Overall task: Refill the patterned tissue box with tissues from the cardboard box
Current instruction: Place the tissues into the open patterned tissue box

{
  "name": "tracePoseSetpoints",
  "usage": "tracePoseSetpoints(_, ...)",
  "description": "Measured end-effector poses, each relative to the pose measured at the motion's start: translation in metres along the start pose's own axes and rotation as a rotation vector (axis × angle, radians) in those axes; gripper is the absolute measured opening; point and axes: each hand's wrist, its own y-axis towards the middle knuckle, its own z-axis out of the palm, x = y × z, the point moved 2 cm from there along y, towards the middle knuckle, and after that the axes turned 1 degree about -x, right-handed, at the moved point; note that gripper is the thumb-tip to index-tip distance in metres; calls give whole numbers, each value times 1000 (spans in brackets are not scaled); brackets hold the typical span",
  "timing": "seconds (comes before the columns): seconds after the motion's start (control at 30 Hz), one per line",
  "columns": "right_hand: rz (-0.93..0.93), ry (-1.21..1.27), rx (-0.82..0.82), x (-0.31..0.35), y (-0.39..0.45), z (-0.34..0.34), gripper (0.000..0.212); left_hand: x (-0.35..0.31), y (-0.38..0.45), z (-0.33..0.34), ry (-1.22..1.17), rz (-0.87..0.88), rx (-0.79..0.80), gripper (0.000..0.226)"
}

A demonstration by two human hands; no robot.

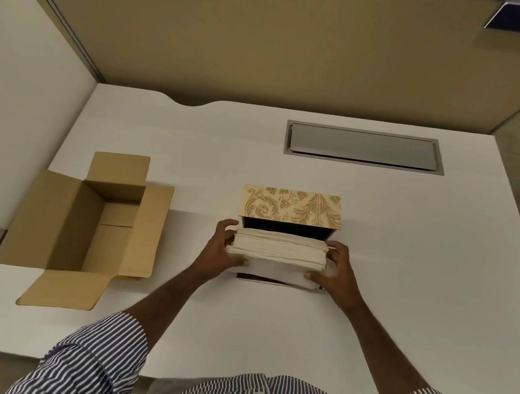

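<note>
The patterned tissue box [292,209], beige with gold leaf scrolls, lies on the white desk at centre with its dark open side facing me. A thick stack of white tissues [279,248] sits at that opening, its far edge level with the box mouth. My left hand [221,250] grips the stack's left end and my right hand [337,266] grips its right end. The brown cardboard box [93,223] stands to the left with all flaps spread, and its inside looks empty.
A white flap or sheet [277,273] lies under the stack near me. A grey metal cable hatch [363,147] is set into the desk [434,275] behind the tissue box. Beige partition walls close off the back and left.
</note>
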Motion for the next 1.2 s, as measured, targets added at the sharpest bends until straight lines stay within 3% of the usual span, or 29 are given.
tracePoseSetpoints(0.33,129,346,-91,-4,15,-14,84,-7,6,10,-357,-122,-123,102)
tracePoseSetpoints(0.6,182,459,-101,2,26,-8,84,-6,19,14,-298,-136,-237,101)
tracePoseSetpoints(0.97,277,402,-229,10,37,4,47,-7,31,21,-225,-244,-360,86)
tracePoseSetpoints(1.2,275,338,-289,12,36,9,42,-7,39,24,-174,-313,-380,91)
